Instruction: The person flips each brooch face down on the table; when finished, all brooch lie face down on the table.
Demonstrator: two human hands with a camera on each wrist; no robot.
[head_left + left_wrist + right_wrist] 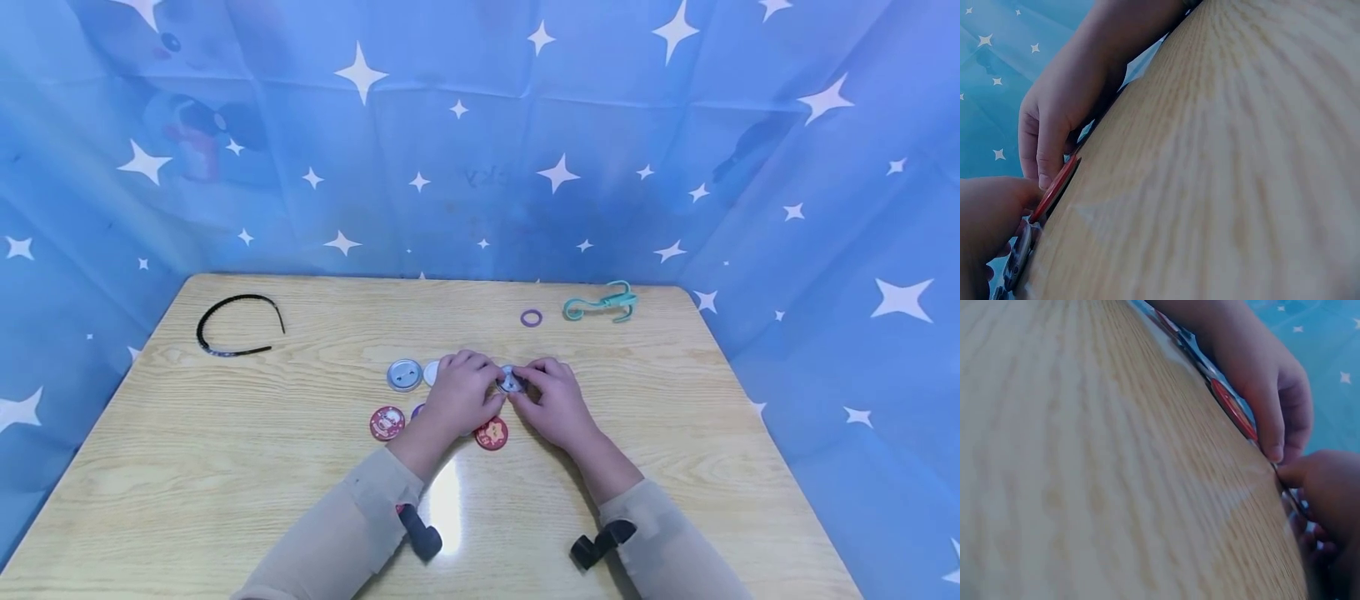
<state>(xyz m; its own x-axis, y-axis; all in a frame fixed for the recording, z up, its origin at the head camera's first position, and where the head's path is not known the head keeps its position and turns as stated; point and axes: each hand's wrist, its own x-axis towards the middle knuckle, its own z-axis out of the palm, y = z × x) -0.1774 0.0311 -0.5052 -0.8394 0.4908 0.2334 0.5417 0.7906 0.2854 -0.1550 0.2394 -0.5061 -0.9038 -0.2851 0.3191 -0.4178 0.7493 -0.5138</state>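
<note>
A round pin-back badge point(509, 380) lies with its silver back up between the two hands. My left hand point(465, 393) pinches its left side, and the right hand point(553, 402) grips its right side with thumb and fingers. Just below the left hand is a red badge with a yellow star point(491, 434); its edge also shows in the left wrist view, as a red rim point(1055, 189). Left of that hand are a silver-backed badge point(405, 375), a partly covered pale badge point(431, 372), a red patterned badge point(387, 423) and a mostly hidden purple one point(417, 410).
A black headband point(217, 313) lies at the table's back left. Towards the back right are a purple ring point(531, 317) and a teal claw-like hair clip point(603, 302). Blue star-patterned cloth point(480, 133) hangs behind and beside the wooden table point(225, 467).
</note>
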